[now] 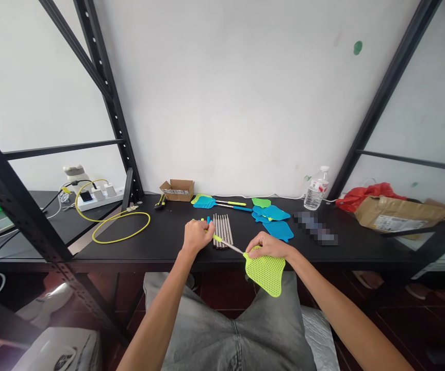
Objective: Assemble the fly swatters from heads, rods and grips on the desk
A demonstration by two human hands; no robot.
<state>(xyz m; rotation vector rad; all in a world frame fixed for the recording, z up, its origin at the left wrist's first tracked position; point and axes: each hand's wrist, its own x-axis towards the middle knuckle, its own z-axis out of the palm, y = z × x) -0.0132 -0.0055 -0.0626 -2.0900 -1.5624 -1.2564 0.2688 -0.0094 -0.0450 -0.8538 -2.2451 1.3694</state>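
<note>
A yellow-green fly swatter (265, 273) is held between my two hands, tilted over the table's front edge. My left hand (198, 236) is closed around its handle. At the neck of the perforated head, my right hand (265, 245) pinches with thumb and fingers. Between the hands shows the thin metal rod. Several metal rods (223, 232) lie side by side just beyond, and blue and green handle ends poke out near my left hand. Farther back rest a blue fly swatter (204, 202) and a pile of loose blue swatter heads (278, 230) with a green head (261, 202).
At the back left sit an open cardboard box (178, 189) and a black-and-yellow tool (160, 202). A yellow cable (121, 241) loops beside a power strip (100, 200). On the right stand a water bottle (317, 189) and a cardboard parcel (398, 214). Black metal posts (110, 98) flank the table.
</note>
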